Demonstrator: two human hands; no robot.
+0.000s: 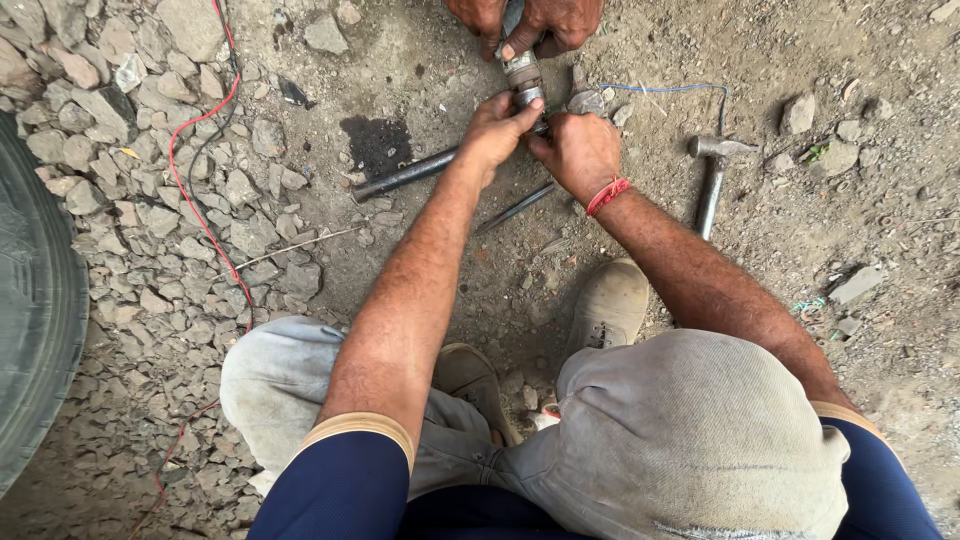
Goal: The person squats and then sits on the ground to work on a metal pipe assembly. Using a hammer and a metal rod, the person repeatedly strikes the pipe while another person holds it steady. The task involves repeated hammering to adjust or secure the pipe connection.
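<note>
I squat on dirt ground with both arms stretched forward. My left hand and my right hand close together around the near end of a short metal cylindrical part. My right wrist wears a red thread band. Another person's hands hold the far end of the same part at the top edge. Just below my hands, a dark steel pipe and a thin metal rod lie on the ground.
A hammer lies to the right on the dirt. A red wire runs over loose stones on the left. A tyre fills the left edge. A blue wire curls near the hammer.
</note>
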